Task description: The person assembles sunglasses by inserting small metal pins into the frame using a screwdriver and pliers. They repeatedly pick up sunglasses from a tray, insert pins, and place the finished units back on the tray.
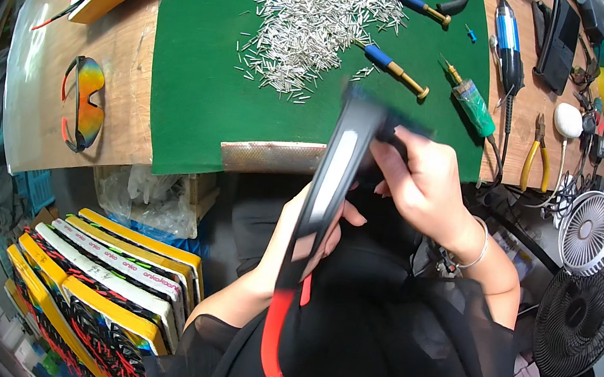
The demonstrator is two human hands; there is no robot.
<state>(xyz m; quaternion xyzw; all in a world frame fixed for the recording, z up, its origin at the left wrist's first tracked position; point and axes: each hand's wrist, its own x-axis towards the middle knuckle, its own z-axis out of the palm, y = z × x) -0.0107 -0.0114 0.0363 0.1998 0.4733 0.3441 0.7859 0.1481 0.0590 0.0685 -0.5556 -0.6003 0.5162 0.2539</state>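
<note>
Clock positions from the centre: open room lies over the bare green mat point(189, 88) at 10, with sunglasses point(87, 106) beyond, nearer 9. Heaped silvery pins point(308, 31) block 12; two blue-handled screwdrivers point(394, 69) obstruct 1. A green-handled tool point(475, 109) crowds 2. Black-and-red glasses point(313, 221), gripped by the left hand point(288, 221) and right hand point(425, 183), fill the middle.

Two hands point(287, 225) point(426, 184), one mat point(190, 107), two fans point(588, 231) point(578, 320)
</note>
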